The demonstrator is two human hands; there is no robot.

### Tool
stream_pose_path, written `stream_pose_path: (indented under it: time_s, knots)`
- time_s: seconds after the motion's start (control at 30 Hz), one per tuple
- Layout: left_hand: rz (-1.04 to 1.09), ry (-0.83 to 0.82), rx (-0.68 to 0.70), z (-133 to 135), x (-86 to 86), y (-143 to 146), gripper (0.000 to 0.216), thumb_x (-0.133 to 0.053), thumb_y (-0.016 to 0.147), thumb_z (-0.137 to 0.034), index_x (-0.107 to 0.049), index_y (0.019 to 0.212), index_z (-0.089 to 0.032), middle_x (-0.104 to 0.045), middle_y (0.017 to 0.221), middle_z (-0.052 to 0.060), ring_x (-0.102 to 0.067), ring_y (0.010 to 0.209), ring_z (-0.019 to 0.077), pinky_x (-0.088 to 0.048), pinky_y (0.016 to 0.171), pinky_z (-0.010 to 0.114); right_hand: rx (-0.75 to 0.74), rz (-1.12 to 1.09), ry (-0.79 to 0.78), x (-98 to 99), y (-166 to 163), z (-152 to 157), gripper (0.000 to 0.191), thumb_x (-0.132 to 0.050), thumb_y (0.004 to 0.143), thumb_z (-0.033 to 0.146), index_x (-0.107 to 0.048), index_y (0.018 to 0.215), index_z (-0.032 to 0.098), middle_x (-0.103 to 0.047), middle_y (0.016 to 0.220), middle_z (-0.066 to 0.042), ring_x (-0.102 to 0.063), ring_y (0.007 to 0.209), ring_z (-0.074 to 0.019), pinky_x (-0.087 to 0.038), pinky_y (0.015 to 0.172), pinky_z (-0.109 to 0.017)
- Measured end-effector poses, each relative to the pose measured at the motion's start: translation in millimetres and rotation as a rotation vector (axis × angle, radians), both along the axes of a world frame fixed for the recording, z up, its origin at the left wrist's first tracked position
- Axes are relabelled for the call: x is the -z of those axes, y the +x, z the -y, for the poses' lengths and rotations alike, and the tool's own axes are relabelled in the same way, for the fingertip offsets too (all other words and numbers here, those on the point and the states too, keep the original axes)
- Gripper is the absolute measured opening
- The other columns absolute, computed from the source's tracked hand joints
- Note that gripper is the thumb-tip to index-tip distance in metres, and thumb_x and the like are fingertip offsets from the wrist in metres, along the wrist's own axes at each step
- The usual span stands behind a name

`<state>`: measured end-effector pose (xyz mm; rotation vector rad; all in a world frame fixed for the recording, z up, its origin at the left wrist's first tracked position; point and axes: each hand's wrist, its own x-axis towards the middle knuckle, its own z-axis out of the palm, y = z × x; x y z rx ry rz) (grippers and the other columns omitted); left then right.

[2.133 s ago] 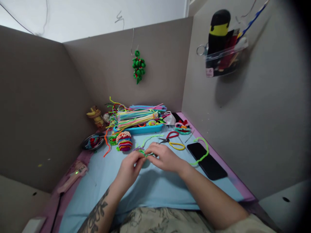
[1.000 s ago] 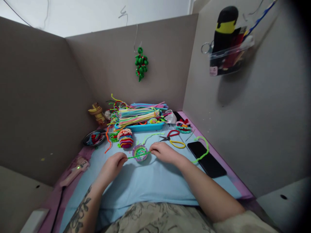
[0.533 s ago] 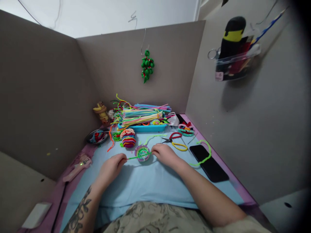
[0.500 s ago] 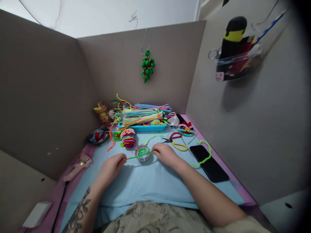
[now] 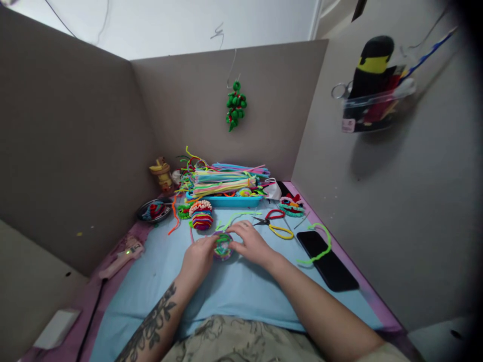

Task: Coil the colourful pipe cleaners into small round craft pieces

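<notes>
A small round cup coiled from pipe cleaners (image 5: 224,255), purple and white at its rim with green inside, sits on the blue cloth. From its left side my left hand (image 5: 199,255) is closed, fingertips pinched at the rim. Across from it, my right hand (image 5: 253,243) curves round the right side, fingers at the far rim and thumb at the near one. A green pipe cleaner (image 5: 225,238) lies over the cup's opening between the fingertips; its ends are hidden. Just behind the cup is a light green pipe cleaner (image 5: 241,214).
Red-and-yellow-handled pliers (image 5: 281,231) lie right of the cup, then a black phone (image 5: 332,266) under a green strand. Behind stand a striped pipe-cleaner piece (image 5: 202,219) and a blue tray (image 5: 237,202) heaped with pipe cleaners. A pink glue gun (image 5: 121,261) lies left. Grey panels enclose the table.
Both hands have come together from holding the green pipe cleaner stretched above the cup. They now grip around the cup's sides, with the green strip down at its opening. The view has shifted slightly.
</notes>
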<state>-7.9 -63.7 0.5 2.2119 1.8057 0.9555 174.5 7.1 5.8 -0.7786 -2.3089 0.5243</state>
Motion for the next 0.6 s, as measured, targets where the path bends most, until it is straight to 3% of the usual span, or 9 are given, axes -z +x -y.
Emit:
stream_pose_path:
  time_s: [0.03,0.1,0.2,0.33,0.47,0.6]
  knots:
    - [0.029,0.017,-0.038,-1.3,0.3,-4.6,0.03,-0.043,0.083,-0.018,-0.06,0.107,-0.021,-0.066,0.097,0.008,-0.061,0.087,0.0206,-0.044,0.077,0.031,0.008,0.03,0.032,2.6,2.0,-5.1,0.034,-0.068,0.072,0.024,-0.061,0.105,0.021,-0.053,0.12,-0.01,-0.04,0.118,-0.0252,-0.034,0.095,-0.042]
    - [0.054,0.046,-0.094,-3.9,-4.2,-13.2,0.028,-0.042,0.083,-0.02,-0.059,0.106,-0.02,-0.066,0.092,0.006,-0.061,0.082,0.0187,-0.044,0.073,0.028,-0.006,0.092,0.045,6.4,5.4,-13.7,0.022,-0.068,0.071,0.021,-0.066,0.092,0.022,-0.042,0.133,-0.008,-0.025,0.128,-0.0286,-0.027,0.101,-0.048]
    - [0.108,0.11,-0.109,-12.9,-18.6,-18.8,0.023,-0.041,0.085,-0.024,-0.06,0.097,-0.018,-0.066,0.082,0.004,-0.059,0.072,0.0165,-0.044,0.066,0.025,-0.079,0.128,0.021,7.7,8.3,-18.7,0.009,-0.063,0.075,0.023,-0.067,0.083,0.022,-0.041,0.134,-0.006,-0.023,0.131,-0.0268,-0.024,0.103,-0.047]
    - [0.142,0.174,-0.102,-36.1,-36.5,-12.8,0.022,-0.04,0.087,-0.027,-0.06,0.087,-0.017,-0.064,0.074,0.002,-0.057,0.066,0.015,-0.042,0.06,0.023,-0.211,0.21,0.054,11.2,5.9,-15.4,0.041,-0.074,0.065,0.031,-0.062,0.104,0.026,-0.036,0.138,-0.005,-0.017,0.133,-0.0306,-0.02,0.104,-0.05]
    - [0.084,0.257,-0.08,-56.5,-38.2,-3.1,0.02,-0.044,0.085,-0.026,-0.062,0.087,-0.017,-0.065,0.081,0.004,-0.059,0.075,0.0165,-0.043,0.067,0.026,-0.142,0.063,0.058,23.1,-4.7,-19.0,0.015,-0.062,0.075,0.018,-0.066,0.088,0.023,-0.051,0.125,-0.004,-0.029,0.129,-0.0271,-0.022,0.104,-0.046]
    - [0.097,0.294,-0.146,-59.1,-25.0,2.1,0.02,-0.047,0.084,-0.026,-0.062,0.091,-0.017,-0.066,0.085,0.006,-0.06,0.077,0.0178,-0.045,0.069,0.028,-0.099,-0.275,-0.193,24.8,-5.4,-30.6,0.01,-0.055,0.081,0.026,-0.063,0.083,0.019,-0.063,0.098,-0.006,-0.052,0.104,-0.0216,-0.039,0.091,-0.037]
